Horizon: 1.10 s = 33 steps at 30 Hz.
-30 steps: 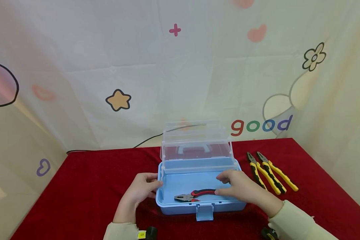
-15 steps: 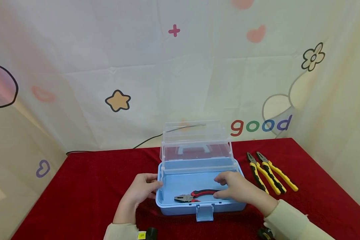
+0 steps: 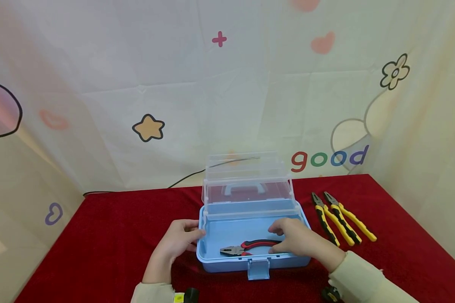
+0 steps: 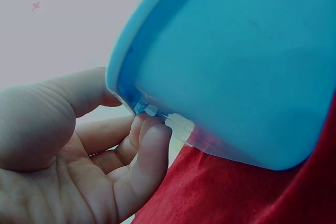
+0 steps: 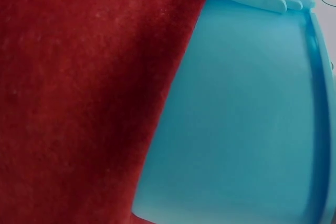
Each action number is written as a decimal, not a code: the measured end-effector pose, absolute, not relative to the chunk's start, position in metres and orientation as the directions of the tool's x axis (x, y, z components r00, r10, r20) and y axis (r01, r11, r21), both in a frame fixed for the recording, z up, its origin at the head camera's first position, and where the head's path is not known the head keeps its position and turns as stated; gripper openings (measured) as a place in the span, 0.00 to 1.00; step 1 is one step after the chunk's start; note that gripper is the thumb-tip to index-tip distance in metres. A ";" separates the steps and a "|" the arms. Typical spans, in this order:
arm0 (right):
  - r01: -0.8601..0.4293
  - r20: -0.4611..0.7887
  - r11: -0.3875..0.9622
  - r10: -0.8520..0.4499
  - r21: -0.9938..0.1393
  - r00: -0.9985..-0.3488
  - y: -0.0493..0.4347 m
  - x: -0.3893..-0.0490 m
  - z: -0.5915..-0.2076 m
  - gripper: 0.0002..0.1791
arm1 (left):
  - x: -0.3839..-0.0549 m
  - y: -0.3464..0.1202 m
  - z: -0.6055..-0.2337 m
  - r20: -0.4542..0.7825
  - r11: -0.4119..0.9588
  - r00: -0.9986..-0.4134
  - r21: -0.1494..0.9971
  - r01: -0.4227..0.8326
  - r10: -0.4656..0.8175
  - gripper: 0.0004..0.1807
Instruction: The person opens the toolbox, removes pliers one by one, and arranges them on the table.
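A light blue toolbox [image 3: 227, 267] stands on red cloth, its clear lid [image 3: 216, 191] raised at the back. My left hand [image 3: 176, 240] grips the box's left end, thumb on the rim and fingers outside. In the left wrist view, the box's end wall [image 4: 236, 66] shows beside the thumb and bent fingers. Red-and-black-handled pliers [image 3: 233, 251] lie inside along the front wall. Over their handle end reaches my right hand [image 3: 299, 239], thumb and fingers apart; it hides the handle tips. The right wrist view shows the box's outer front wall [image 5: 236, 114] but no fingers.
Two yellow-and-black pliers [image 3: 329, 219] [image 3: 349, 216] lie on the red cloth [image 3: 129, 227] right of the box. The front latch [image 3: 258, 269] hangs down. A patterned curtain [image 3: 174, 101] stands behind, with a thin black cable [image 3: 186, 176] in front of it.
My right hand has shifted slightly left inside the box, along the pliers' handles. The left hand, the box and the pliers look unmoved.
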State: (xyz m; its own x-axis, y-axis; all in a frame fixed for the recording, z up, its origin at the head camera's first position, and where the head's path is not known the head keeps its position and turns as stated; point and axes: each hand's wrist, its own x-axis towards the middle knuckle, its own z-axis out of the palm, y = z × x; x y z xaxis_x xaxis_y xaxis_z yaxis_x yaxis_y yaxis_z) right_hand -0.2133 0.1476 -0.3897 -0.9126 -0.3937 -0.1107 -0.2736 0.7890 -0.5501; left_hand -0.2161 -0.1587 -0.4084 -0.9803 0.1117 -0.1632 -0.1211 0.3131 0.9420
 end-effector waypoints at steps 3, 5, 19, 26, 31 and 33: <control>-0.274 -0.123 0.796 -0.396 -0.539 -0.910 0.146 -0.215 -0.389 0.24 | -0.216 -0.159 -0.408 -0.160 0.316 -0.981 0.942 -0.118 0.111 0.22; -0.272 -0.136 0.801 -0.398 -0.534 -0.907 0.145 -0.216 -0.389 0.22 | -0.215 -0.159 -0.408 -0.158 0.315 -0.981 0.942 -0.118 0.108 0.22; -0.336 -0.219 0.805 -0.486 -0.488 -0.846 0.140 -0.223 -0.388 0.18 | -0.217 -0.159 -0.410 -0.159 0.308 -0.980 0.944 -0.116 0.118 0.22; -0.360 -0.254 0.838 -0.484 -0.411 -0.837 0.135 -0.226 -0.388 0.15 | -0.218 -0.159 -0.411 -0.152 0.303 -0.982 0.946 -0.113 0.108 0.21; -0.376 -0.236 0.844 -0.483 -0.382 -0.843 0.134 -0.227 -0.391 0.13 | -0.218 -0.159 -0.412 -0.152 0.300 -0.982 0.947 -0.113 0.110 0.21; -0.370 -0.225 0.849 -0.472 -0.378 -0.852 0.134 -0.227 -0.393 0.14 | -0.218 -0.160 -0.412 -0.155 0.306 -0.982 0.945 -0.115 0.108 0.21</control>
